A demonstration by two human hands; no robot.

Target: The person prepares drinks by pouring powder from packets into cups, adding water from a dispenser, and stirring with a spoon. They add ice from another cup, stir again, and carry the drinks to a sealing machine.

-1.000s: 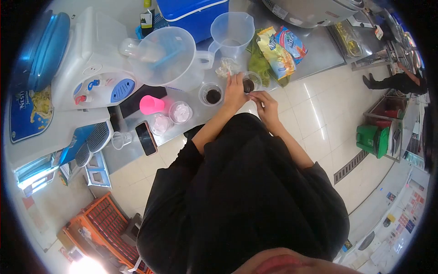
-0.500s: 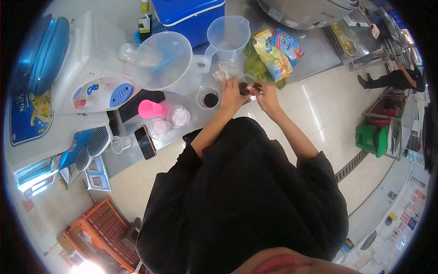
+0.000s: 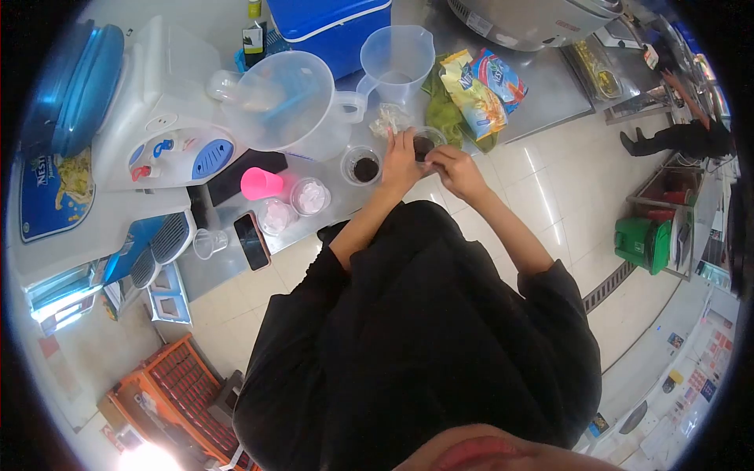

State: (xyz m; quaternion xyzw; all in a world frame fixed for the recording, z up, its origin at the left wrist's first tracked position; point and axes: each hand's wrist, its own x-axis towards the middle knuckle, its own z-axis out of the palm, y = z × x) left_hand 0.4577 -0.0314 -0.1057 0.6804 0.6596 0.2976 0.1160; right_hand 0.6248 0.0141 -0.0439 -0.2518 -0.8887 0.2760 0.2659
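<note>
My left hand (image 3: pixel 401 163) is at the near left side of a clear cup with dark contents (image 3: pixel 422 146), its fingers closed against the cup. At the cup's right side is my right hand (image 3: pixel 457 171), fingers pinched together at the rim; what they hold is too small to tell. Another clear cup of dark contents (image 3: pixel 365 169) stands just left of my left hand. Behind the hands lie a crumpled clear plastic bag (image 3: pixel 390 120) and a green cloth (image 3: pixel 446 118), with a yellow packet (image 3: pixel 474 94) and a blue-red packet (image 3: pixel 500 77) on the cloth.
A large clear pitcher (image 3: pixel 287 106), a smaller one (image 3: pixel 397 63) and a blue cooler (image 3: pixel 330 27) stand behind. A pink cup (image 3: pixel 261 184), two cups with pale contents (image 3: pixel 310 196) and a phone (image 3: pixel 252 241) are at left. A person (image 3: pixel 675 140) stands far right.
My right hand has lowered and turned at the cup's rim; the dark thing at its fingertips no longer shows. My left hand stays beside the cup. The view has shifted slightly.
</note>
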